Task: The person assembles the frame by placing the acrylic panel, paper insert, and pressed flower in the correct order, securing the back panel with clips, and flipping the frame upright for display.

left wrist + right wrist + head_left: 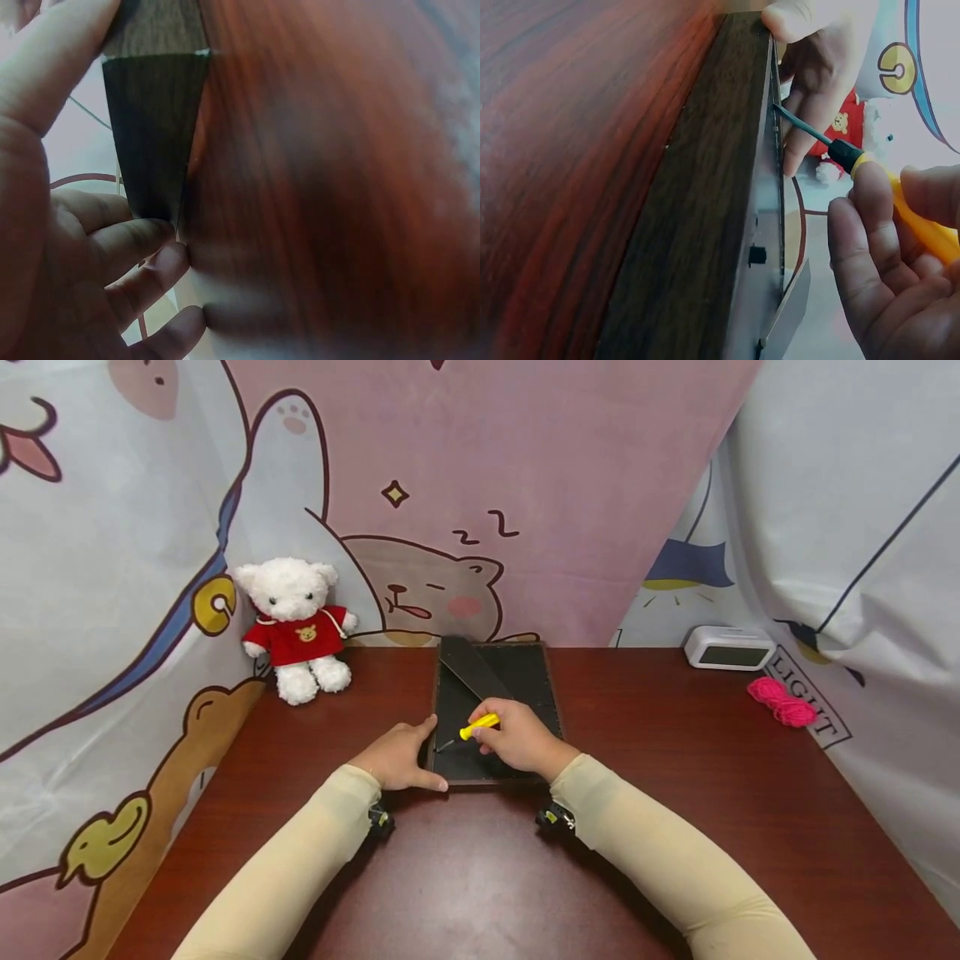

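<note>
A dark picture frame (480,767) lies back side up on the table, its black backing showing and its flat stand leg (472,668) slanting across. My right hand (521,739) grips a yellow-handled screwdriver (480,727). The thin metal shaft (802,124) points to the frame's left inner edge, and its tip appears to touch there. My left hand (401,758) rests at the near left corner, thumb along the near side and fingers against the left side. In the left wrist view, the fingers (139,244) are spread and loosely bent beside the frame's wooden edge (154,127).
A white teddy bear (296,627) in a red hoodie sits at the back left. At the back right are a white digital clock (730,648) and a skein of pink yarn (782,701). Printed cloth (562,510) hangs around the reddish-brown table (652,727).
</note>
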